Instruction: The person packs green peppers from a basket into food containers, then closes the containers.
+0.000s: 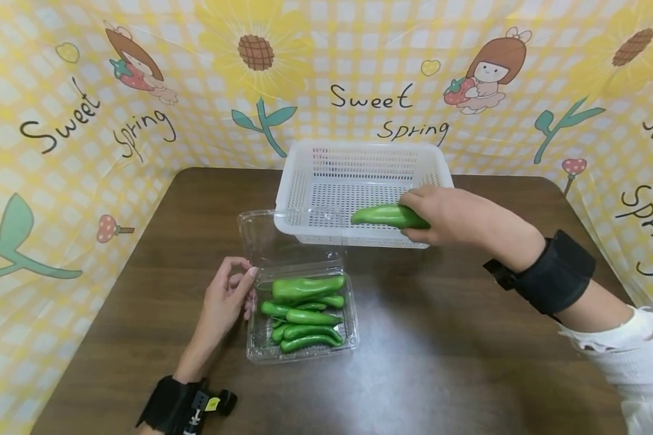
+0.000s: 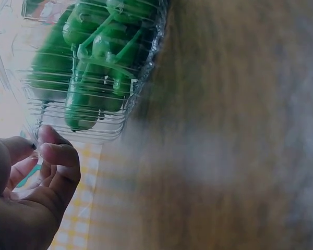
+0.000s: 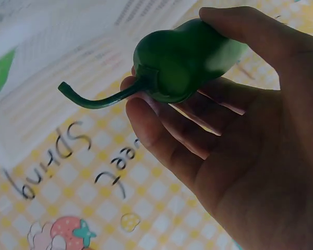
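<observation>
My right hand (image 1: 446,214) grips a green pepper (image 1: 387,215) over the front rim of a white plastic basket (image 1: 359,172). In the right wrist view the green pepper (image 3: 185,60) lies between thumb and fingers (image 3: 161,130), its curved stem pointing left. A clear plastic clamshell box (image 1: 305,320) with its lid open holds several green peppers (image 1: 307,290) in front of the basket. My left hand (image 1: 230,296) rests at the box's left side, fingers loosely curled, fingertips touching its edge. The left wrist view shows the box (image 2: 88,67) just above those fingers (image 2: 57,161).
Everything stands on a dark brown table (image 1: 441,350). A yellow checked "Sweet Spring" cloth (image 1: 381,103) walls in the back and both sides. The basket's inside looks empty.
</observation>
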Tool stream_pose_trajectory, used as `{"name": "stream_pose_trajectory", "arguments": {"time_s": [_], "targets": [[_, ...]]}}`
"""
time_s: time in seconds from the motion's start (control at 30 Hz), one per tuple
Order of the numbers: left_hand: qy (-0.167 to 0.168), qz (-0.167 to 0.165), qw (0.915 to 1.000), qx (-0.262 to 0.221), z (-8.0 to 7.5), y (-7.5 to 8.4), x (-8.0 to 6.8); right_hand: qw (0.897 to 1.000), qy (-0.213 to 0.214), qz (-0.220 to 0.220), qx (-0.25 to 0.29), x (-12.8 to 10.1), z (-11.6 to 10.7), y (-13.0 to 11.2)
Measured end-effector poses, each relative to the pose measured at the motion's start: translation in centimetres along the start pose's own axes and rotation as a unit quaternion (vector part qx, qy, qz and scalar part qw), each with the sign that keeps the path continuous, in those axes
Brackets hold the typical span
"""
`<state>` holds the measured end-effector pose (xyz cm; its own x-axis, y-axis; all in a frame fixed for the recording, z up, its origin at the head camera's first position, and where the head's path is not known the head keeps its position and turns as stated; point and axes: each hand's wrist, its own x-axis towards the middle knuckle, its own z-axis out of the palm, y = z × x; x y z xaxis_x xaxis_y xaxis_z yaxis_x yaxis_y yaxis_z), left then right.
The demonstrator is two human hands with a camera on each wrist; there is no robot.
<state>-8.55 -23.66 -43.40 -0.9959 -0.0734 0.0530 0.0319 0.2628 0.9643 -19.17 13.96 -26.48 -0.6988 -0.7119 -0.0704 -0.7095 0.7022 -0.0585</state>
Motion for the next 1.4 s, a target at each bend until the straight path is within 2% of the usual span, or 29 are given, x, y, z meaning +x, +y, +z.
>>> {"name": "stream_pose_trajectory", "arguments": {"time_s": [0.27, 0.9, 1.17, 1.4], "targets": [[-0.007, -0.003, 1.0000, 0.005, 0.2, 0.1, 0.1, 0.997, 0.042, -0.063, -0.001, -0.6, 1.8, -2.8], [-0.009, 0.002, 1.0000, 0.002, 0.2, 0.1, 0.1, 0.981, 0.084, -0.174, -0.001, 0.8, 5.4, -8.1], [-0.007, 0.002, 1.0000, -0.006, 0.3, -0.1, 0.2, 0.972, 0.104, -0.207, -0.032, 1.5, 7.4, -10.5], [-0.007, -0.002, 0.9999, -0.008, 0.3, -0.1, 0.2, 0.961, 0.146, -0.221, -0.073, 2.1, 8.9, -11.5]]}}
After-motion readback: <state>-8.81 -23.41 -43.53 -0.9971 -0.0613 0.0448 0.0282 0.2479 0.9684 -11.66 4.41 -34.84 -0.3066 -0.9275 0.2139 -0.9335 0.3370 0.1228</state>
